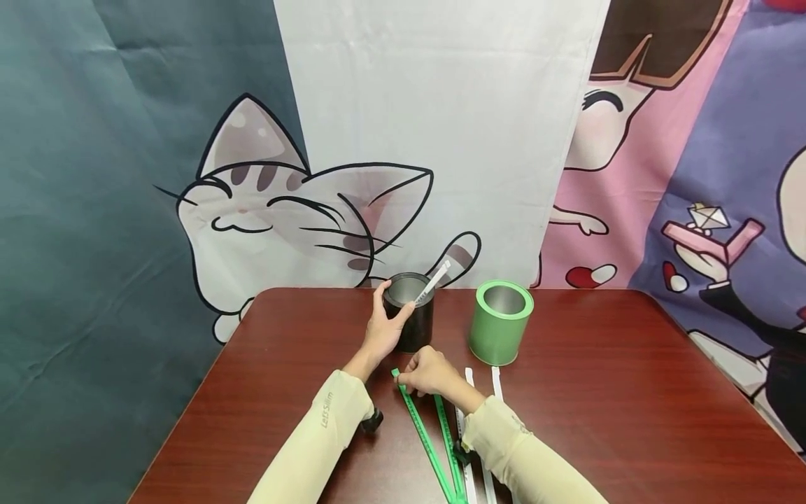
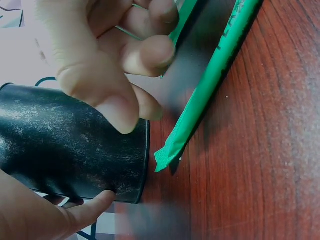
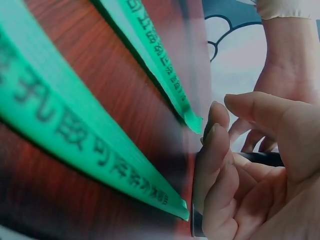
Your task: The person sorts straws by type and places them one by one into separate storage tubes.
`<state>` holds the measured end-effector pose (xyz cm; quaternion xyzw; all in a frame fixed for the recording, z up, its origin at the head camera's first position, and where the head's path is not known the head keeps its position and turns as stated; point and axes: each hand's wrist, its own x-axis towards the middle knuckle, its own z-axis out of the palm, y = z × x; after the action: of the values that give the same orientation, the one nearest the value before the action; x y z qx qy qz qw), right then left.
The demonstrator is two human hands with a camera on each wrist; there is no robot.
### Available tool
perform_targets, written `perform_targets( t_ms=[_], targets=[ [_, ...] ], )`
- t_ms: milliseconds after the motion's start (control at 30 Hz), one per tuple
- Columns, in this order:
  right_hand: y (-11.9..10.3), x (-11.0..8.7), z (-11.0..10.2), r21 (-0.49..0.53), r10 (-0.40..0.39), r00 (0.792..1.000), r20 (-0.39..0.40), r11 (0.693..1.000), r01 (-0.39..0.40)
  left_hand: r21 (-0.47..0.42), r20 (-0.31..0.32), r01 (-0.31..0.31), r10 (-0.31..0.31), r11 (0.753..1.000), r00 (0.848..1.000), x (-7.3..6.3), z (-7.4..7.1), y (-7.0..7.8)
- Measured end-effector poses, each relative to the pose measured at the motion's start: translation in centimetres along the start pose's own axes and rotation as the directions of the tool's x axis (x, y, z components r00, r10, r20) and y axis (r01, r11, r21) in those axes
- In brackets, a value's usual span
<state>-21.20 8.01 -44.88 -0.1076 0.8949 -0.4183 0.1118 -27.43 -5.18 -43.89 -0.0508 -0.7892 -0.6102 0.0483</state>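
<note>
**Two cans and slim wrapped sticks on a counter, with both hands at work**

A reddish-brown, wood-grained counter (image 1: 630,392) stands before a printed cloth backdrop (image 1: 441,91), on which a smiling cartoon cat (image 1: 264,210) appears. Near the far edge, right of centre, is an upright, open green can (image 1: 499,332). Beyond the right hand, white wrapped sticks (image 1: 495,381) lie lengthwise; the right sleeve (image 1: 529,455) crosses above them and hides part of their length.

Writing: the left sleeve (image 1: 317,434) reads "Let's Slim". Rows of dark characters run along the green wrappers, too foreshortened to read in full.

The black can (image 1: 422,327) stands upright left of the green one, its dark wall scuffed with pale marks, its interior grey. A single white wrapped stick (image 1: 436,280) leans rightward out of its mouth. Two bright green wrapped sticks, the left (image 1: 420,425) and the right (image 1: 446,434), lie on the counter and converge toward the near edge; their far ends are flat and crimped.

The left hand (image 1: 385,325) grips the black can at rim and side. The right hand (image 1: 429,372), fingers loosely bent and holding nothing, hovers near the left green stick's far end.
</note>
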Motion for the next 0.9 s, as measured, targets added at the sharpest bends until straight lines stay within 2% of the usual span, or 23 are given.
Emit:
perform_targets(
  t_ms=[200, 467, 700, 900],
  targets=[
    [0.2, 0.0, 0.7, -0.025, 0.015, 1.000, -0.005, 1.000, -0.015, -0.017, -0.007, -0.005, 0.005, 1.000, 1.000, 0.0, 0.1, -0.2],
    [0.8, 0.2, 1.3, -0.039, -0.014, 0.999, -0.032, 0.999, 0.012, -0.010, -0.007, -0.014, 0.014, 1.000, 1.000, 0.1, 0.0, -0.1],
    [0.7, 0.5, 1.6, -0.104, 0.006, 0.999, -0.046, 0.994, -0.010, -0.016, -0.028, -0.020, 0.020, 1.000, 0.999, 0.1, -0.2, 0.0],
    [0.8, 0.4, 1.5, -0.159, 0.036, 0.997, -0.067, 0.986, -0.046, -0.016, -0.011, -0.013, 0.012, 1.000, 1.000, 0.1, 0.1, -0.1]
  ],
)
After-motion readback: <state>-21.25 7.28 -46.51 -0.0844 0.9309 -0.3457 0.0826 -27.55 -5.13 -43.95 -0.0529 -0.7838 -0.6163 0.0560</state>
